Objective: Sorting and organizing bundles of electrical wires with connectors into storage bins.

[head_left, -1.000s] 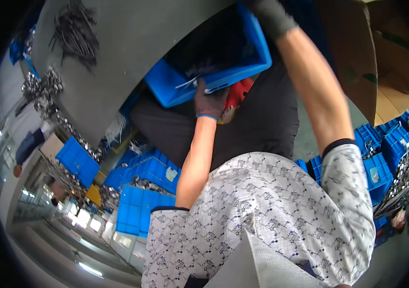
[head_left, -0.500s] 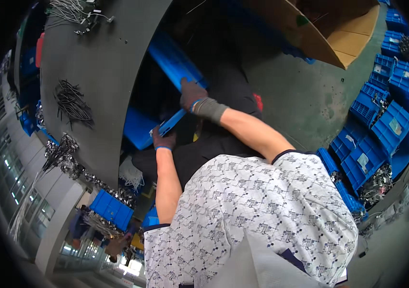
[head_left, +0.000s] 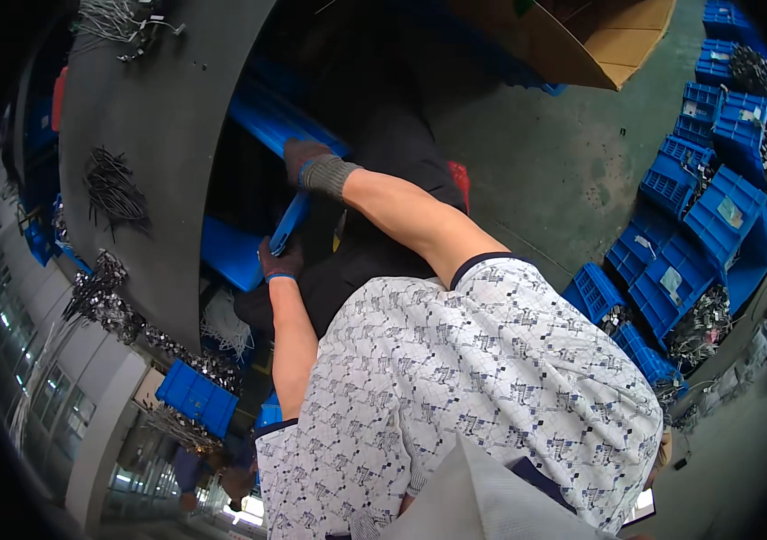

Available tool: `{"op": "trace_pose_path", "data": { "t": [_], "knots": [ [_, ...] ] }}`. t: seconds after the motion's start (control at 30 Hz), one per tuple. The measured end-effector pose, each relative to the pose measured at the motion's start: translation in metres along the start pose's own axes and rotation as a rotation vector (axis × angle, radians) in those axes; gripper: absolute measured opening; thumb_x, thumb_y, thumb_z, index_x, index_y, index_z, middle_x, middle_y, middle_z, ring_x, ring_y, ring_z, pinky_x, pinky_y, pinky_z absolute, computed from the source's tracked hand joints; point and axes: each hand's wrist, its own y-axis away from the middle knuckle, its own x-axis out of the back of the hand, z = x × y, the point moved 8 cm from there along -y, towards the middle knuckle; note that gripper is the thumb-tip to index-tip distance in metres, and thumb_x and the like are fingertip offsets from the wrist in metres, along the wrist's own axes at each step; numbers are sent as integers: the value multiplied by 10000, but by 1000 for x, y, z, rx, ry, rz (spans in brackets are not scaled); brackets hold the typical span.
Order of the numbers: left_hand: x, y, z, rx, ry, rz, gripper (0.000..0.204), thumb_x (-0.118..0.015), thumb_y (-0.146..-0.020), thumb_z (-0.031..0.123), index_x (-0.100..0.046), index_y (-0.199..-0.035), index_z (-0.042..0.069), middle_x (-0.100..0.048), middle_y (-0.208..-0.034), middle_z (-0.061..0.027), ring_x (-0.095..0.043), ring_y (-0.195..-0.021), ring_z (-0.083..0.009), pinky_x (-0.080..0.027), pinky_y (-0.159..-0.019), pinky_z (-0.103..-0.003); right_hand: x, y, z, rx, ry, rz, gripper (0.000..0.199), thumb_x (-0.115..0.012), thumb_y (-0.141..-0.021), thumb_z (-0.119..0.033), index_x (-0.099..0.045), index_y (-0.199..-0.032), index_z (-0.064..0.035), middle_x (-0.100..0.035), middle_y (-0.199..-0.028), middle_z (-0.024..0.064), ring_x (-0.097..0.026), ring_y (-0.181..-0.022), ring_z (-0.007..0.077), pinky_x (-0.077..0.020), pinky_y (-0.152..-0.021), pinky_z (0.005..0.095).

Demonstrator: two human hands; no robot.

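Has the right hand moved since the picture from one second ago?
Yes: the right hand is leftward, farther from the cardboard box and closer to the black bundle on the gray table.

Stretches the right arm (head_left: 410,211) forward and leftward (bending it only slightly), setting the gloved right hand (head_left: 313,167) farther out than the gloved left hand (head_left: 282,260). Extends the left arm (head_left: 291,346) nearly straight ahead, curling the left fingers (head_left: 266,249) inward. Turns the right hand's back upward.

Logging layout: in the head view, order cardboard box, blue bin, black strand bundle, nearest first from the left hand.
1. Blue bin, gripped by the left hand.
2. Black strand bundle, leftward on the grey tabletop.
3. Cardboard box, at upper right.
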Motion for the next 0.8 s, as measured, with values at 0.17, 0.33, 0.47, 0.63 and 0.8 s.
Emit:
{"op": "trace_pose_path", "data": {
  "t": [0.17, 0.33, 0.47, 0.63, 0.8],
  "knots": [
    [17, 9, -16, 119, 398, 263, 512, -834, -699, 181, -601, -1121, 6, -646, -1123, -172, -626, -1059, -332, -524, -1002, -484, -8, -6, -4, 44, 67, -119, 520, -736, -789, -117, -566, -1252, 47, -703, -1033, 269, -717, -966, 402, -597, -765, 462],
    [18, 9, -25, 135, 454, 259, 555, -826, -716, 208, -580, -1164, -9, -643, -1137, -198, -618, -1096, -356, -508, -1026, -490, -14, -20, -10, 134, 93, -139, 442, -730, -790, -102, -609, -1189, 43, -710, -1007, 261, -722, -954, 391, -598, -748, 453],
    [24, -3, -23, 236, 472, 247, 609, -817, -732, 241, -559, -1210, -35, -633, -1195, -226, -603, -1151, -390, -493, -1042, -508, -20, -38, -17, 90, 56, -129, 406, -733, -779, -87, -632, -1155, 26, -715, -1005, 250, -722, -959, 385, -597, -751, 451],
    [12, -23, -4, 185, 445, 193, 617, -807, -759, 247, -548, -1241, -37, -626, -1228, -230, -597, -1169, -393, -479, -1058, -516, -17, -53, -22, 90, 30, -7, 350, -707, -806, -119, -670, -1138, -15, -720, -1042, 233, -716, -976, 389, -590, -786, 461],
    [-41, -41, 13, 143, 381, 65, 589, -785, -808, 253, -542, -1261, -33, -626, -1239, -213, -586, -1182, -371, -455, -1089, -491, 4, -78, -16, 4, -53, 30, 348, -637, -842, -175, -657, -1138, 7, -718, -1030, 240, -716, -967, 389, -583, -800, 484]
  ]
}}
